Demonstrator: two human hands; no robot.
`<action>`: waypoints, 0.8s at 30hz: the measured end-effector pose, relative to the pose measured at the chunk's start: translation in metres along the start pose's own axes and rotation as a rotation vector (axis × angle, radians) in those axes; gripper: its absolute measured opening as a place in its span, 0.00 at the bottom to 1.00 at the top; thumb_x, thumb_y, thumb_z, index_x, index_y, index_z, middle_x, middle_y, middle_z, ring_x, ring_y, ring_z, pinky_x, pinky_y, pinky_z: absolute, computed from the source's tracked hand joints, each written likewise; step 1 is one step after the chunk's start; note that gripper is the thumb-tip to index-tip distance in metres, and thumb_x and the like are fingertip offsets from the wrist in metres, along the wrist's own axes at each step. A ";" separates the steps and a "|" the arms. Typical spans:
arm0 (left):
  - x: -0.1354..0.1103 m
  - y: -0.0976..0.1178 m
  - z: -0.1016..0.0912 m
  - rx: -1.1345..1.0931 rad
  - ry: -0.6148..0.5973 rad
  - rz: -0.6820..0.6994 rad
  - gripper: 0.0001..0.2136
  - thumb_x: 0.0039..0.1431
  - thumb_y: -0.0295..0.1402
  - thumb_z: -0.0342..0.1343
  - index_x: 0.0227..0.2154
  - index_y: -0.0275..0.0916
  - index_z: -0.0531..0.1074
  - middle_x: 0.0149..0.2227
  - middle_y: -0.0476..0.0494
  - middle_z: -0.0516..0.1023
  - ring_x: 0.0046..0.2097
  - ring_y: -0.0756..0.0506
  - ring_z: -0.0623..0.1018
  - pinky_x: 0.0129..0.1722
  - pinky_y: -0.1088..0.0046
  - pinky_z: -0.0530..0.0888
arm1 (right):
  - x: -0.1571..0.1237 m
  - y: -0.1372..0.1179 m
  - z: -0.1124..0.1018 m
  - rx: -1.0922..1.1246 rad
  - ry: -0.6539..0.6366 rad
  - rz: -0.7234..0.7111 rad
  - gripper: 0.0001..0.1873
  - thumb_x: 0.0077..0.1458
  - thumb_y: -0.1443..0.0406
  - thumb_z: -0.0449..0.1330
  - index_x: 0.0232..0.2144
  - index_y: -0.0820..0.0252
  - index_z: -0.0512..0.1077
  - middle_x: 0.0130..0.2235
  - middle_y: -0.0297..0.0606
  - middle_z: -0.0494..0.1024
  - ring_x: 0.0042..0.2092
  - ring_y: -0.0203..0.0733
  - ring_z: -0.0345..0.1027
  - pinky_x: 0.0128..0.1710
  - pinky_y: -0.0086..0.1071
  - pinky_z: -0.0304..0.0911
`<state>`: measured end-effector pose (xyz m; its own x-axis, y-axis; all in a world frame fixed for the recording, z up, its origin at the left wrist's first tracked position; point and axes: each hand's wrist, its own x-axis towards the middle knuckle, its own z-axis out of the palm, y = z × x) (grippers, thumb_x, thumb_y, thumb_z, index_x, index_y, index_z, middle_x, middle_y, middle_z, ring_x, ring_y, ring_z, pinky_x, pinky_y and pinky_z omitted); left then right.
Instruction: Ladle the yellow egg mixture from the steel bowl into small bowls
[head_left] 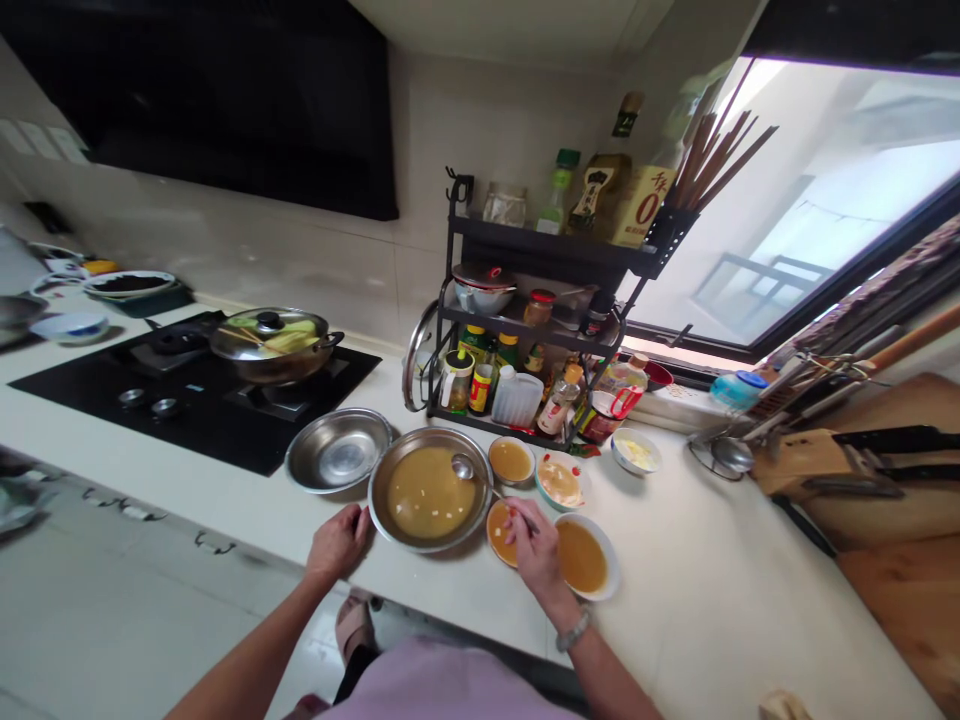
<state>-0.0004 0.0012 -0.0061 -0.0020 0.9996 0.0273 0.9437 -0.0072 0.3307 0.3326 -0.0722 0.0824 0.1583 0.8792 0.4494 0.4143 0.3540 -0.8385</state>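
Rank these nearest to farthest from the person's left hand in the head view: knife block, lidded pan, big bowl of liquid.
1. Big bowl of liquid, just right of the left hand.
2. Lidded pan, on the stovetop, farther left.
3. Knife block, far right.

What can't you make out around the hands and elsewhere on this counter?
All in the head view:
Left hand: its fingertips are hidden by the hand itself, so whether it grips the large metal bowl is unclear.
Spoon: part of its handle is hidden by the right hand.
Small bowl: partly covered by the right hand.
Pale object: cut off by the bottom edge.
Bottle labels: mostly too small.
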 end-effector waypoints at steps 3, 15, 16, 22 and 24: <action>0.000 0.000 0.000 -0.010 0.005 0.005 0.18 0.65 0.42 0.39 0.26 0.41 0.68 0.31 0.40 0.79 0.34 0.44 0.77 0.33 0.71 0.63 | 0.012 0.003 0.015 -0.054 -0.041 0.004 0.14 0.62 0.63 0.51 0.41 0.57 0.76 0.33 0.39 0.77 0.25 0.36 0.69 0.27 0.30 0.69; 0.000 -0.001 0.000 -0.016 -0.006 -0.007 0.18 0.65 0.43 0.38 0.27 0.41 0.68 0.31 0.41 0.79 0.34 0.44 0.77 0.33 0.71 0.63 | 0.011 0.009 0.026 0.347 0.192 0.434 0.19 0.52 0.52 0.60 0.37 0.61 0.72 0.22 0.34 0.75 0.20 0.37 0.66 0.20 0.30 0.65; 0.000 -0.001 0.000 -0.014 -0.010 -0.007 0.18 0.65 0.43 0.38 0.27 0.41 0.68 0.31 0.41 0.79 0.34 0.44 0.77 0.33 0.71 0.63 | 0.010 0.008 0.022 0.372 0.212 0.449 0.19 0.51 0.52 0.61 0.37 0.61 0.71 0.22 0.34 0.75 0.20 0.37 0.66 0.20 0.31 0.65; 0.000 0.001 -0.002 -0.002 -0.025 -0.019 0.19 0.66 0.42 0.38 0.27 0.41 0.68 0.31 0.41 0.80 0.34 0.44 0.77 0.33 0.71 0.63 | 0.001 -0.006 0.002 0.430 0.274 0.519 0.20 0.49 0.52 0.63 0.36 0.62 0.72 0.23 0.36 0.76 0.21 0.40 0.68 0.20 0.31 0.65; 0.000 0.001 -0.002 -0.004 -0.025 -0.020 0.18 0.65 0.42 0.39 0.27 0.41 0.69 0.31 0.41 0.80 0.35 0.45 0.77 0.33 0.71 0.63 | -0.001 -0.011 -0.003 0.430 0.297 0.529 0.21 0.48 0.51 0.64 0.36 0.62 0.72 0.23 0.36 0.76 0.21 0.40 0.68 0.20 0.31 0.64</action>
<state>0.0000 0.0015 -0.0038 -0.0122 0.9999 -0.0025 0.9422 0.0123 0.3347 0.3311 -0.0779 0.0920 0.4998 0.8654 -0.0352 -0.1629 0.0540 -0.9852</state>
